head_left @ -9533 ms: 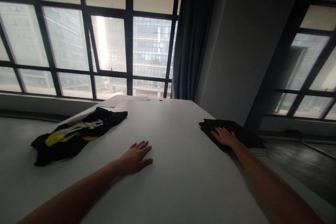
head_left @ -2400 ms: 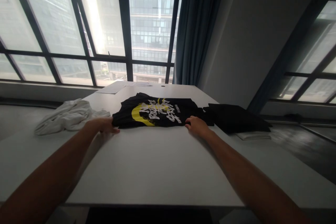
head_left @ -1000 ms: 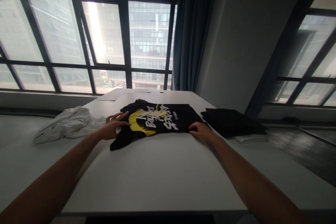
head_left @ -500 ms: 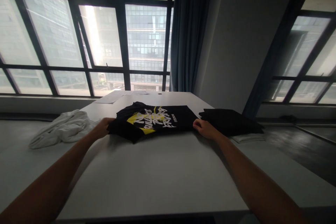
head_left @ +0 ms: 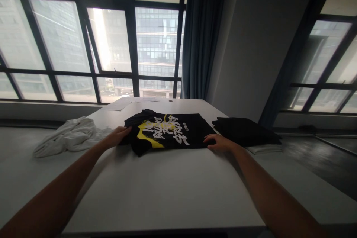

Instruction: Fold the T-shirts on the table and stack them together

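One black T-shirt point(head_left: 167, 132); two hands touching: left hand point(head_left: 117, 136), right hand point(head_left: 219, 143)

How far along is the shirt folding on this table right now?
Done, it seems: a folded dark stack lies at the table's right edge. In hand: the black printed shirt lies print up, partly folded, with the left hand on its left edge and the right hand on its right corner. Left: a crumpled white garment on the left side.

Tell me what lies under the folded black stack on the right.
A white folded piece shows beneath the black stack, jutting out at its near edge on the table. How far it runs under is covered.
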A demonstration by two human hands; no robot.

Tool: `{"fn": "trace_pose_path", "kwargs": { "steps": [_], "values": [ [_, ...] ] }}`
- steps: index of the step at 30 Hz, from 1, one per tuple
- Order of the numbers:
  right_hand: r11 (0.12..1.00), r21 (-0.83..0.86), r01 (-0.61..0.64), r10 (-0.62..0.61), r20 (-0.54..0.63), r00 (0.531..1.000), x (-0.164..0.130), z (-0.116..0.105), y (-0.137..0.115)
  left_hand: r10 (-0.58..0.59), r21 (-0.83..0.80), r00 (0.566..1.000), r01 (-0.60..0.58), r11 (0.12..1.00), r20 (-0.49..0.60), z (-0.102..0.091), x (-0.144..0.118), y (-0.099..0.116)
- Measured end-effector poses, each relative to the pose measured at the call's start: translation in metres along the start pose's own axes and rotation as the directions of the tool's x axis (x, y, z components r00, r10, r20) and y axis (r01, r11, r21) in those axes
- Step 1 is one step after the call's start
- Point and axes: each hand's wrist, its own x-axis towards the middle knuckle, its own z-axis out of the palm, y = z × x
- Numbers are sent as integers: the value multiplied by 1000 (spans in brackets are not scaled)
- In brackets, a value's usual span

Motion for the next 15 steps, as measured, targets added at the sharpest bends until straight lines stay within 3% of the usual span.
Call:
{"fn": "trace_pose_path", "kwargs": {
  "steps": [2,6,9,12,15],
  "values": [
    [1000,-8,-8,8,21,1000,0,-2,3,-56,-58,993,51,997,-100,-3,3,-7],
    [997,-74,-27,26,-25,999,3,0,3,-105,24,992,107,994,-64,-5,3,-15],
    [988,-147,-37,27,-72,997,5,2,2,-40,100,995,31,995,87,-4,-2,-12],
    [977,-205,-60,39,-107,994,6,3,-1,46,198,962,-102,975,271,-1,-7,-4],
    [963,-256,-80,54,-107,993,6,2,-3,117,263,939,-208,942,323,8,-8,3]
  ]
}}
